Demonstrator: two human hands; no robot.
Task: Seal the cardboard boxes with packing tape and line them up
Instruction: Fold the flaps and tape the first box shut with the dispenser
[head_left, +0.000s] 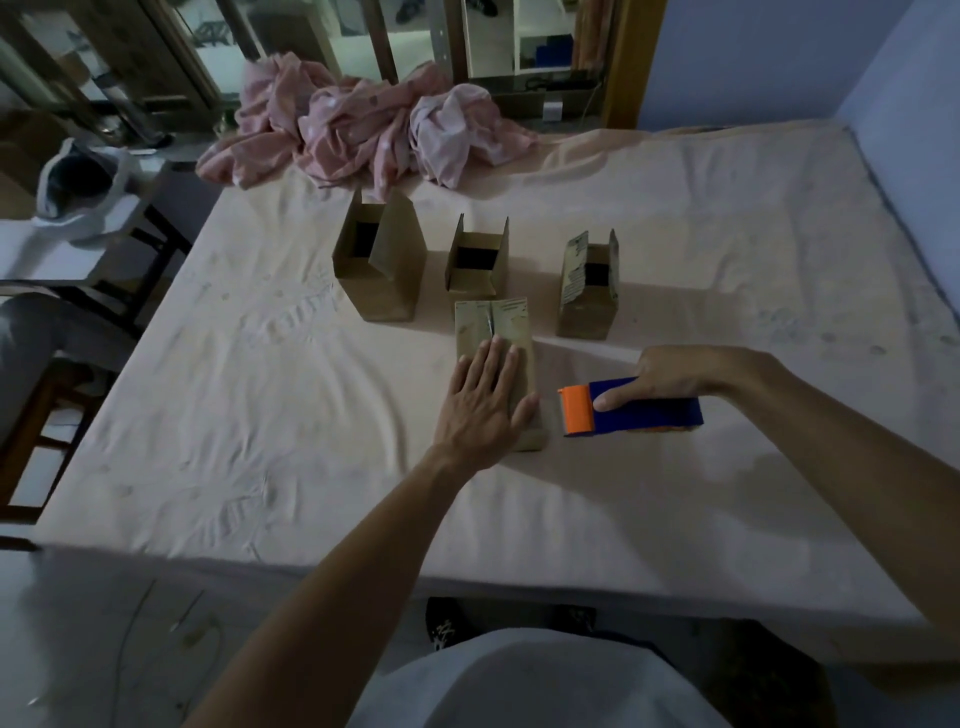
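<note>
1. The left hand (485, 402), at the centre of the frame, lies flat with its fingers straight and spread. It presses down on the top of the closed box (498, 319).
2. The closed box lies lengthwise on the bed sheet (260, 415). Its two top flaps meet in a seam that shows above the fingertips. I cannot tell whether any tape is on the seam.
3. The right hand (670, 376), right of centre, grips the tape dispenser (644, 415). Its forefinger is stretched along the blue side and the other fingers are curled round the far side.
4. The tape dispenser is blue with an orange end. That end points left toward the closed box, just beside it and not touching. Whether the dispenser rests on the sheet or is held just above it is unclear.
5. Above the closed box, three boxes stand upright in a loose row with their flaps up:
   - the left open box (382, 296) is the largest;
   - the middle open box (475, 273) is directly above the closed one;
   - the right open box (584, 312) has printed flaps.
6. Further up, at the top centre of the frame, a crumpled pink cloth (358, 124) is heaped at the far edge of the bed.
7. At the upper left, off the bed, a white bag (78, 192) sits on a small table (62, 260).
</note>
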